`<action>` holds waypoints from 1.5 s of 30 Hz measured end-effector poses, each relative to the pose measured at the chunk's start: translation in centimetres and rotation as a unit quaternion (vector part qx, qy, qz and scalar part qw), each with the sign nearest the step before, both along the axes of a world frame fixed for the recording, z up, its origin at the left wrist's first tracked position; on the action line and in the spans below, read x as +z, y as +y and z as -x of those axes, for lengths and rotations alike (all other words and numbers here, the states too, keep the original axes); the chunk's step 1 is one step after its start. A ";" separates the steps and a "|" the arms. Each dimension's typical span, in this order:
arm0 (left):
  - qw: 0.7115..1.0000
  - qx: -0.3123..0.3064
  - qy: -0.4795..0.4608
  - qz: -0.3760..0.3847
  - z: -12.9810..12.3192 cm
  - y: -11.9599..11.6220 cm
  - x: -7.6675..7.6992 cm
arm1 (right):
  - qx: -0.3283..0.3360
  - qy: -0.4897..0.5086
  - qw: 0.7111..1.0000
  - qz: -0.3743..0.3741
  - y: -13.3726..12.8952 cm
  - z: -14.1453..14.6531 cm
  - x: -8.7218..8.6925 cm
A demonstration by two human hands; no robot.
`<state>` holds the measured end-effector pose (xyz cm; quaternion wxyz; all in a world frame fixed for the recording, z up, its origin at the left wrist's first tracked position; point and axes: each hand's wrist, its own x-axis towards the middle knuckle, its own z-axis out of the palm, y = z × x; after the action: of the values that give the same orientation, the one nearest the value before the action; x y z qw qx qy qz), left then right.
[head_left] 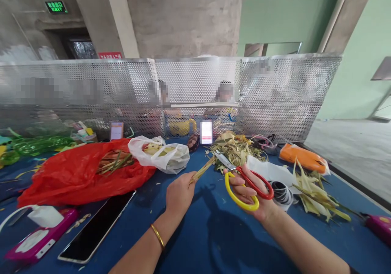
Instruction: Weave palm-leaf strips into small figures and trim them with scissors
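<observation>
My left hand (181, 190), with a gold bangle at the wrist, is closed around a thin bundle of dry plant strips (203, 169) that points up and to the right. In my right hand (249, 188) are scissors (249, 179) with one red and one yellow handle. Their blades reach up-left and lie close to the far end of the bundle. Whether the blades touch it I cannot tell. Behind them lies a heap of dried leaves (236, 146).
At the left are a red bag (70, 174) with dry stalks, a white bag (168, 157), a phone (97, 227) and a purple power strip (42, 235). An orange packet (303, 158) and pale husks (317, 192) lie right. A perforated screen (195, 80) stands behind.
</observation>
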<state>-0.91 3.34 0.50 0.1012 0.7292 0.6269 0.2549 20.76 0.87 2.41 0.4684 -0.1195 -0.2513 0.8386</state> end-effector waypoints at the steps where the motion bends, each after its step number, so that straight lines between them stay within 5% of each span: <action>1: 1.000 0.000 0.002 0.000 0.0 0.0 0.0 | -0.006 0.004 1.000 0.005 0.0 0.0 0.0; 6: 1.000 0.015 0.006 0.000 0.1 0.1 0.0 | -0.091 -0.049 0.995 -0.004 0.3 -0.1 0.9; 9: 0.998 0.018 -0.049 0.025 0.3 0.4 0.2 | -0.162 -0.249 0.955 -0.014 0.8 0.0 1.1; 11: 0.988 0.006 -0.138 0.070 0.3 0.6 0.3 | -0.185 -0.450 0.873 -0.039 0.9 0.2 0.7; 13: 0.957 -0.003 -0.265 0.115 0.2 0.8 0.4 | -0.180 -0.614 0.762 -0.099 0.7 0.5 -0.1; 18: 0.820 0.003 -0.522 0.235 -0.5 0.5 0.2 | -0.104 -0.888 0.343 -0.290 -0.4 1.4 -1.8; 20: 0.771 0.003 -0.577 0.270 -0.8 0.4 -0.1 | -0.065 -0.909 0.273 -0.309 -0.8 1.6 -1.6; 22: 0.742 0.014 -0.608 0.283 -0.9 0.4 -0.6 | -0.063 -0.909 0.246 -0.330 -1.1 1.7 -1.1; 24: 0.735 0.030 -0.617 0.278 -1.1 0.4 -1.1 | -0.106 -0.892 0.262 -0.353 -1.1 1.7 -0.6; 25: 0.739 0.034 -0.615 0.272 -1.2 0.4 -1.3 | -0.133 -0.872 0.306 -0.358 -1.0 1.7 -0.4; 29: 0.771 0.024 -0.587 0.246 -2.1 -0.2 -1.6 | -0.177 -0.707 0.618 -0.296 -0.7 2.6 -1.2; 31: 0.766 0.006 -0.589 0.256 -2.7 -0.7 -1.5 | -0.169 -0.646 0.706 -0.236 -0.6 3.3 -2.1; 40: 0.730 0.008 -0.622 0.283 -3.0 -1.2 -1.2 | -0.202 -0.516 0.826 -0.102 -0.1 3.4 -3.3; 45: 0.702 0.054 -0.657 0.270 -2.0 0.0 -1.4 | -0.293 -0.498 0.812 -0.077 0.8 1.9 -2.7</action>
<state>1.04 3.36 -0.93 0.6660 0.2828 0.4820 0.4941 18.83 1.64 -0.25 0.5102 -0.5525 -0.4673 0.4647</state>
